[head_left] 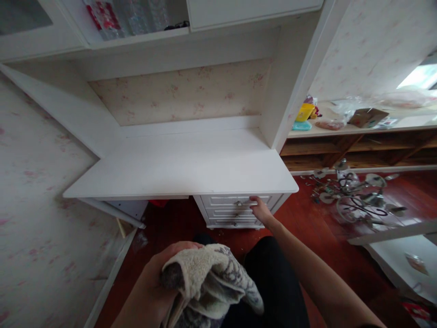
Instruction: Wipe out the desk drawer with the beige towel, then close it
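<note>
A bunched cream and grey patterned towel (208, 273) is gripped in my left hand (160, 273), low in the view above my dark-clothed legs. My right hand (261, 210) reaches forward to the front of the top drawer (218, 200), just right of its round knob (238, 203). Its fingertips are slightly apart and hold nothing; whether they touch the drawer front I cannot tell. All the drawers look closed. Above them spreads the white desk top (187, 164).
Overhead, an open shelf (139, 38) holds plastic-wrapped items. At right, a dismantled chandelier (362, 196) lies on the red floor (317, 237). Behind it, a low wooden shelf unit (341, 146) carries a yellow container (305, 112) and an open cardboard box (368, 117).
</note>
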The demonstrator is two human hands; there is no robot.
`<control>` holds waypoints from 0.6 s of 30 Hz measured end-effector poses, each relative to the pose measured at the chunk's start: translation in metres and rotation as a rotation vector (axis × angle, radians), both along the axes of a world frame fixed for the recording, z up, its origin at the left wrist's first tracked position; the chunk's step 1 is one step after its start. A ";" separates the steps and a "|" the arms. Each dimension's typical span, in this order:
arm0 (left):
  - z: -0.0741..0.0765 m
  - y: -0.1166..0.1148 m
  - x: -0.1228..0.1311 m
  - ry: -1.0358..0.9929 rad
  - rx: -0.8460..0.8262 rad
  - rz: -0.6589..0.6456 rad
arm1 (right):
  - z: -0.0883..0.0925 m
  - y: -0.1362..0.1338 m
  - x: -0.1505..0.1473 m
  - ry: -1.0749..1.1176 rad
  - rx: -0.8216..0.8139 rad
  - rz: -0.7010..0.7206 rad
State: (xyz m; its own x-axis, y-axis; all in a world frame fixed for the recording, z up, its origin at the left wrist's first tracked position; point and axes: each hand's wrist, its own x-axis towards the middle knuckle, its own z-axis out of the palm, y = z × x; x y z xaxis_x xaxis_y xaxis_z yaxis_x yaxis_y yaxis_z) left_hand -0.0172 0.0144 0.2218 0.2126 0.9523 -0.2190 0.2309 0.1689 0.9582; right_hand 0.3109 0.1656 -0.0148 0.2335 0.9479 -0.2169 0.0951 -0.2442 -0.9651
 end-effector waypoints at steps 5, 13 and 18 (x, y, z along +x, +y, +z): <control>-0.018 0.005 0.007 -0.053 -0.009 -0.041 | 0.020 -0.026 0.003 0.181 -0.167 0.080; -0.065 0.040 0.024 -0.122 -0.059 0.109 | 0.045 -0.159 -0.023 1.060 -0.235 0.506; -0.084 0.055 0.036 0.039 0.001 0.076 | 0.050 -0.178 -0.042 0.857 -0.289 0.418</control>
State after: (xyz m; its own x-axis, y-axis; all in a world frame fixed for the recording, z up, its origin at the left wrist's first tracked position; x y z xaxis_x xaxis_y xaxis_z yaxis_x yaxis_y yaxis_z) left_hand 0.0185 0.0692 0.1382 0.1314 0.9655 -0.2247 0.2547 0.1861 0.9489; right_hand 0.2690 -0.0120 0.0348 -0.4503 0.8024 -0.3917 -0.4741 -0.5866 -0.6566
